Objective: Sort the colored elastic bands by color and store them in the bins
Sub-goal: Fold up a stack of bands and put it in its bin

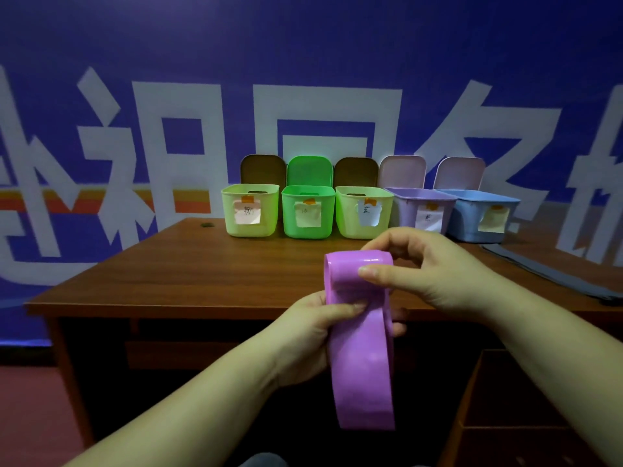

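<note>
- Band (362, 348), purple, wide and glossy, held in the air in front of the near edge of the wooden desk (188, 264), not yet in any bin.
- Left hand (313, 335) grips the band at mid-length, thumb pressed across its front face; the lower loop hangs free below the hand.
- Right hand (421, 264) pinches the top end, thumb on the front, fingers curled behind, and the top is folded over into a roll.
- Step in hand, as I judge it: folding or rolling the band small enough to drop in.
- Five open bins stand in a row at the back of the desk, each with a paper label; the writing is too small to read. Likely target by colour is the lilac bin (419, 210), fourth from the left, between a pale green bin (364, 214) and the blue bin (478, 214).
- To do it well: keep edges aligned while rolling, keep the thumb pressing so the slick material does not spring open, gather the hanging loop before reaching.
- Risk: the tail catching a bin rim, or the roll unfurling on release.
</note>
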Demonstrator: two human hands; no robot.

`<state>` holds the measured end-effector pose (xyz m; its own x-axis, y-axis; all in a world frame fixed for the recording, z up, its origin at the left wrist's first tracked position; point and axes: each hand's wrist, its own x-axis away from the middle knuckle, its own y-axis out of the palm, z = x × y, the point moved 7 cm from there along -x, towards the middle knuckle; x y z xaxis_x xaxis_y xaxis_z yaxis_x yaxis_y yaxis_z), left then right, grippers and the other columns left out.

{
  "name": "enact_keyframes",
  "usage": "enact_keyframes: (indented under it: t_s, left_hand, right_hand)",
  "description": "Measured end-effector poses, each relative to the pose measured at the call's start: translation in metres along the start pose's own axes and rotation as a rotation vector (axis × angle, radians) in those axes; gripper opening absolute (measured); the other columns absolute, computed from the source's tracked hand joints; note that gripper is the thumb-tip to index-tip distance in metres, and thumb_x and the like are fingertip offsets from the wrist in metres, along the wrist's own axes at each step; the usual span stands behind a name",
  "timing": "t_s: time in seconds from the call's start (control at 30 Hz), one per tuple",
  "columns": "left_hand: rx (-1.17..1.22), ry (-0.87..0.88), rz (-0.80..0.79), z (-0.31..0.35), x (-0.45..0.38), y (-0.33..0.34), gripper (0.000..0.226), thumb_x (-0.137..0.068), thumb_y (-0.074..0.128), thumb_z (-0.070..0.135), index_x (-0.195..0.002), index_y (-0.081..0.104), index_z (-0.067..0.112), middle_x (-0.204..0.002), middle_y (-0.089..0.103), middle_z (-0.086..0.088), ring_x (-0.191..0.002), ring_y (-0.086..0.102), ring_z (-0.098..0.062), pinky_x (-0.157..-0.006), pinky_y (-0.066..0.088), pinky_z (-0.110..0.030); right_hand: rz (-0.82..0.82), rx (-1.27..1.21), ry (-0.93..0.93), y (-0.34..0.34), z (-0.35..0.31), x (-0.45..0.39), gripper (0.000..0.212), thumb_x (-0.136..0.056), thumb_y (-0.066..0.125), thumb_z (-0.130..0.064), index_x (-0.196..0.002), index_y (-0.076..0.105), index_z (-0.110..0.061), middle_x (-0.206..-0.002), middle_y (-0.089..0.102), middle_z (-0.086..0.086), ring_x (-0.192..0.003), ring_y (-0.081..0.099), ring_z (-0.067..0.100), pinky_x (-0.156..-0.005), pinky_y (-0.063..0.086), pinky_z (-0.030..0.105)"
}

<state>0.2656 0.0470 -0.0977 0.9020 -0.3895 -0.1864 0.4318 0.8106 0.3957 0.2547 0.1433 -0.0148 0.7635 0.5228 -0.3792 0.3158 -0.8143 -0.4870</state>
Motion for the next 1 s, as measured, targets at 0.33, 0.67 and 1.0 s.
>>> enact_keyframes:
  t_s: [0.33, 0.67, 1.0]
  left_hand:
    - [0.034, -0.117, 0.060, 0.013, 0.006, -0.001, 0.044, -0.059, 0.084, 0.036, -0.090, 0.075, 0.006, -0.086, 0.070, -0.016, -0.074, 0.068, -0.024, -0.075, 0.056, -0.033]
    - [-0.105, -0.155, 0.051, 0.028, 0.012, -0.002, 0.020, -0.060, 0.064, 0.006, -0.076, 0.077, 0.007, -0.073, 0.071, -0.011, -0.061, 0.069, -0.018, -0.065, 0.058, -0.031]
    - [0.153, -0.150, 0.013, 0.014, 0.012, 0.004, 0.074, -0.038, 0.095, 0.022, -0.104, 0.069, -0.002, -0.103, 0.065, -0.021, -0.084, 0.066, -0.026, -0.088, 0.051, -0.038]
  right_hand:
    - [0.070, 0.487, -0.215, 0.005, -0.009, 0.010, 0.034, -0.073, 0.078, -0.034, -0.099, 0.057, -0.028, -0.102, 0.060, -0.014, -0.099, 0.053, 0.000, -0.091, 0.042, 0.022]
    - [-0.055, 0.322, -0.091, 0.012, -0.008, 0.014, 0.063, -0.062, 0.061, -0.057, -0.121, 0.052, -0.038, -0.117, 0.056, -0.028, -0.110, 0.047, -0.017, -0.092, 0.037, 0.003]
    - [0.117, 0.462, -0.327, 0.010, -0.017, 0.020, 0.047, -0.075, 0.063, -0.053, -0.118, 0.060, -0.034, -0.115, 0.063, -0.018, -0.109, 0.055, -0.003, -0.090, 0.046, 0.019]
